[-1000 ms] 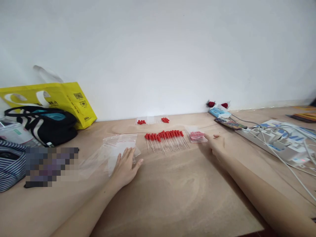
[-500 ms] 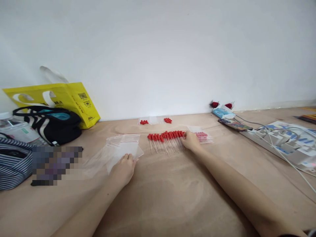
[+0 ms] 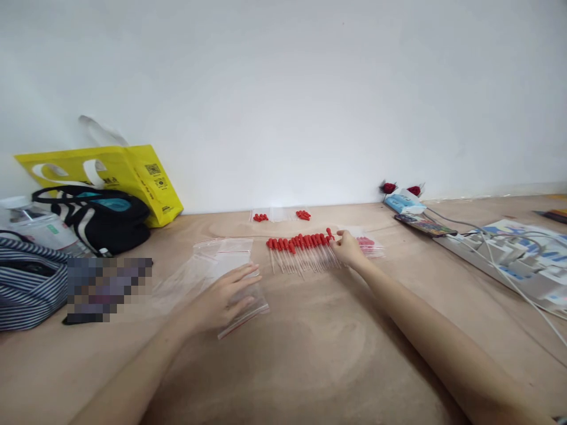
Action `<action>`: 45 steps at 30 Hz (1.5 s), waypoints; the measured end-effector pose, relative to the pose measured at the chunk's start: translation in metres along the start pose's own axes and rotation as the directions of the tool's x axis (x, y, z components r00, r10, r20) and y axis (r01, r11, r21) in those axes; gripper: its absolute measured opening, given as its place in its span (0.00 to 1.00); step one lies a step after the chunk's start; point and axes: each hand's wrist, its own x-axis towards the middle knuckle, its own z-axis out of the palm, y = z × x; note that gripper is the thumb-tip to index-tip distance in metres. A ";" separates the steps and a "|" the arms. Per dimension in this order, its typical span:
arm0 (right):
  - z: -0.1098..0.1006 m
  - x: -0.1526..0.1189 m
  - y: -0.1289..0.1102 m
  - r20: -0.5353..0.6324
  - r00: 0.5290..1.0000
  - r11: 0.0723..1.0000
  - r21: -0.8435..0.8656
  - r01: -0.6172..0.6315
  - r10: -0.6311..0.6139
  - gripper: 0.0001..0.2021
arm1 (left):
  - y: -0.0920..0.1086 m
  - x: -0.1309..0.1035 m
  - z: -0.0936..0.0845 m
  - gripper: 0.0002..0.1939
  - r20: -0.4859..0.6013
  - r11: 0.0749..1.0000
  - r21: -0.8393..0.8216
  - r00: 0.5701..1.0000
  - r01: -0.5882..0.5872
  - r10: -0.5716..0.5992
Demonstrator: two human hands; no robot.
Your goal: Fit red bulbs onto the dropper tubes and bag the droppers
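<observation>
A row of thin pale sticks with red heads [image 3: 301, 243] lies in the middle of the table. At its right end my right hand [image 3: 348, 248] pinches one red-headed stick [image 3: 328, 232], its head raised above the others. My left hand [image 3: 225, 295] is open, fingers stretched out over a small clear zip bag [image 3: 248, 317] with a red seal line. Behind that hand, more flat clear zip bags [image 3: 221, 251] are spread. Just right of my right hand is a clear bag with red-headed sticks inside [image 3: 367, 242].
Against the wall lie clear bags with red-headed pieces [image 3: 303, 215]. At left are a yellow bag [image 3: 163, 200], a black bag [image 3: 128, 227], a plastic jar [image 3: 38, 227] and a striped pouch [image 3: 31, 289]. A tissue pack [image 3: 404, 203] and plugged-in power strip [image 3: 496, 248] with cables occupy the right.
My left hand has opened and a small zip bag has come nearer me beneath it. My right hand has lifted one red-headed stick a little from the row's end.
</observation>
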 end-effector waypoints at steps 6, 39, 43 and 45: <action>-0.007 -0.037 0.009 0.100 0.978 0.880 0.460 0.118 -0.183 0.33 | -0.028 -0.031 0.004 0.16 0.008 0.988 -0.104 0.993 0.117 -0.116; 0.010 -0.087 -0.003 0.254 0.944 0.525 0.844 -0.109 -0.213 0.22 | 0.059 0.026 0.049 0.36 0.074 0.984 -0.167 0.994 -0.066 0.079; 0.017 -0.089 -0.006 0.217 0.955 0.521 0.850 -0.082 -0.204 0.23 | 0.060 0.025 0.048 0.37 0.078 0.984 -0.174 0.995 -0.045 0.059; 0.018 -0.091 -0.007 0.224 0.957 0.519 0.850 -0.097 -0.187 0.23 | 0.061 0.026 0.049 0.38 0.081 0.986 -0.168 0.996 -0.010 0.024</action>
